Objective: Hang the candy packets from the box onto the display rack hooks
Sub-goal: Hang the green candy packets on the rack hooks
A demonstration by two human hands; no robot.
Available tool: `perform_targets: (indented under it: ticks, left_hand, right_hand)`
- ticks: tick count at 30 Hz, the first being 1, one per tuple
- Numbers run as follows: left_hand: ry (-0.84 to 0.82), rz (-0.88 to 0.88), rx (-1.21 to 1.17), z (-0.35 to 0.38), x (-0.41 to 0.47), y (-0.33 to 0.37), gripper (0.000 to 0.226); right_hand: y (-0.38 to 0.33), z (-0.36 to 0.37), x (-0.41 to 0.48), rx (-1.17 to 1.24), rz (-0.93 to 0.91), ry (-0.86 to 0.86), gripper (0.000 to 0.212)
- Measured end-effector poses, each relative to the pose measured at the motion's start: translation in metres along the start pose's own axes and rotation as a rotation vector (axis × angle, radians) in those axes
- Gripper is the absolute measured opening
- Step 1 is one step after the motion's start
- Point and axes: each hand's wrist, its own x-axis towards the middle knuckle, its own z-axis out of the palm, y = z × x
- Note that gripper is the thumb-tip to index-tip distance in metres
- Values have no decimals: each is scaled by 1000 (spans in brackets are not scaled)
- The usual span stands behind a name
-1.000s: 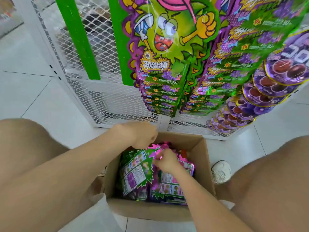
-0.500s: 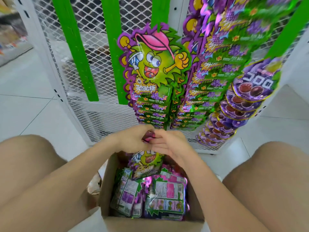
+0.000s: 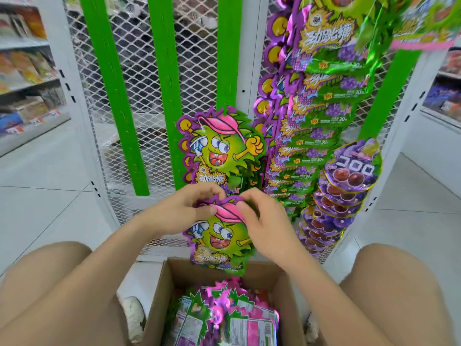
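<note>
A green and purple candy packet with a cartoon face hangs upright in the air above the cardboard box. My left hand pinches its top left edge and my right hand pinches its top right edge. Just behind and above it, a stack of the same packets hangs on a rack hook against the white mesh rack. Several more packets lie back side up in the box.
Long rows of the same green packets and round purple grape-candy packets hang at the right of the rack. Green upright strips run down the mesh. My bare knees flank the box. Store shelves stand at the far left.
Both hands have lifted one packet out of the box and raised it to just below the hanging stack. The view has tilted upward, showing more of the rack.
</note>
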Motion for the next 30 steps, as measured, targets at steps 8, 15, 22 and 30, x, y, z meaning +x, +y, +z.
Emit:
perform_targets:
  ticks: [8,15,22,30]
  left_hand:
    - [599,140,55,-51,59,104,58]
    - [685,6,-226,-93,110,125,29]
    - [505,-88,-208,-98,100,129,58]
    - [354,-47,-340,-97,99,121,77]
  right_hand:
    - [-65,-73,81,-151,-271,436,19]
    - [-97,-92,148,-168,-329,547,22]
    - [-109,-86,182,-180,-328,502,11]
    - [-102,-80,178,-138,-269,476,13]
